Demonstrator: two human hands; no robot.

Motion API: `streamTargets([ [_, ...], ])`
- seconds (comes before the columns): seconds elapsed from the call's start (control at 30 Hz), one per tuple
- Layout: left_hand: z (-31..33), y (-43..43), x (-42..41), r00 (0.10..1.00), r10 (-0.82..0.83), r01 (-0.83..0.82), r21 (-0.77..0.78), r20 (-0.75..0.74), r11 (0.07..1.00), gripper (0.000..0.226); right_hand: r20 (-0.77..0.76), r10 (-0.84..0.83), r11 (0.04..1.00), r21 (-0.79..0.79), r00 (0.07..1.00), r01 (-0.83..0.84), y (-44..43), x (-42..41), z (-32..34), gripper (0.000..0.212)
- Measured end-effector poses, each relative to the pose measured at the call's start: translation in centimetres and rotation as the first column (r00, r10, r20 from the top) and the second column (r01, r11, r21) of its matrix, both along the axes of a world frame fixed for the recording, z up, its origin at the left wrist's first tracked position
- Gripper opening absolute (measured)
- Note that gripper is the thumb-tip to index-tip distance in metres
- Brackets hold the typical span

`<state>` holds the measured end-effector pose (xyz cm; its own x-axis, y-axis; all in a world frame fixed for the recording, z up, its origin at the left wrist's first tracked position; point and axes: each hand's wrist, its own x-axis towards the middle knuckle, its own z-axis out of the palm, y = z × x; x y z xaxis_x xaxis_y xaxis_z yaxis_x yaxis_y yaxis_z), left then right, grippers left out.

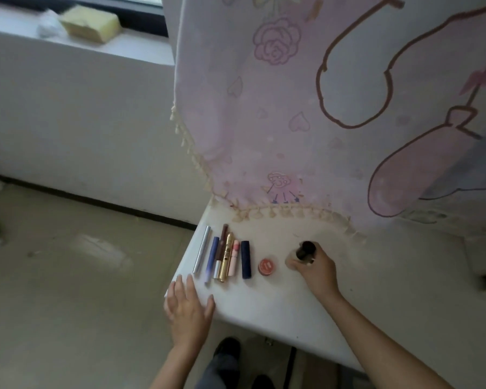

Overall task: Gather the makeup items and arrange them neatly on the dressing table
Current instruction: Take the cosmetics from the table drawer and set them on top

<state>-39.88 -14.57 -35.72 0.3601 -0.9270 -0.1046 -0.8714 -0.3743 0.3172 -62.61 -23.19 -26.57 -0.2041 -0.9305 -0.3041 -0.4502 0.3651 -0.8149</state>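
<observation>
The right hand (317, 272) gripped a dark-capped bottle (305, 251) upright on the dressing table (278, 307), with a small red pot (267, 267) just to its left. Just beyond the left hand (187, 307), which was spread open at the table's corner, a row of slim tubes (225, 258) lay side by side.

I see pink curtain (264, 136) hanging | white wall (82, 122) left of curtain | sill (110, 50) with yellow sponge (90, 23) upper left of curtain | beige floor (68, 290) lower left of curtain
</observation>
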Motion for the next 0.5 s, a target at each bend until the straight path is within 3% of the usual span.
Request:
streamTargets([
  [0.5,-0.7,0.7,0.9,0.996,-0.047,0.043,0.054,0.076,0.998,0.058,-0.04,0.016,1.0,0.013,0.999,-0.016,-3.0,2.4,-2.5,0.024],
])
